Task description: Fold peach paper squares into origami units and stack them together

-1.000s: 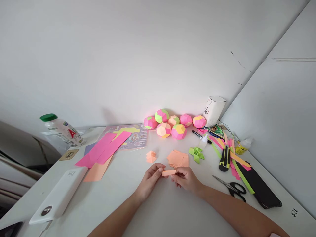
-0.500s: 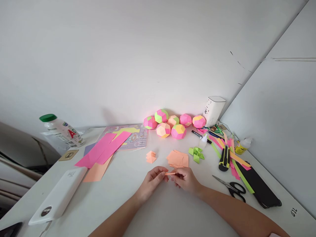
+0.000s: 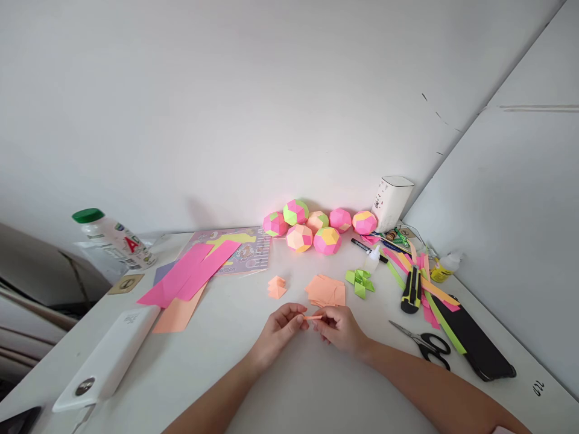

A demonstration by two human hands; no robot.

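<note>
Between my two hands is a small piece of orange paper [image 3: 312,317], seen nearly edge-on. My left hand [image 3: 284,328] pinches its left end and my right hand [image 3: 339,328] pinches the right end, both closed just above the table. Behind my right hand lies a pile of flat orange paper pieces [image 3: 326,289]. A few folded orange paper pieces [image 3: 276,287] rest beyond my left hand. Folded green paper pieces [image 3: 360,283] sit to the right of the pile. Fingers partly hide the held paper.
Several colourful paper balls [image 3: 299,239] stand by the wall. On the right are scissors [image 3: 427,345], a yellow-black utility knife [image 3: 411,290], a glue bottle [image 3: 371,260] and paper strips. To the left lie pink sheets [image 3: 190,274], a long white device [image 3: 108,358] and a green-capped bottle [image 3: 113,240].
The held orange paper has tilted very slightly between my fingertips. Both hands stay in nearly the same place, and everything else on the table is unmoved.
</note>
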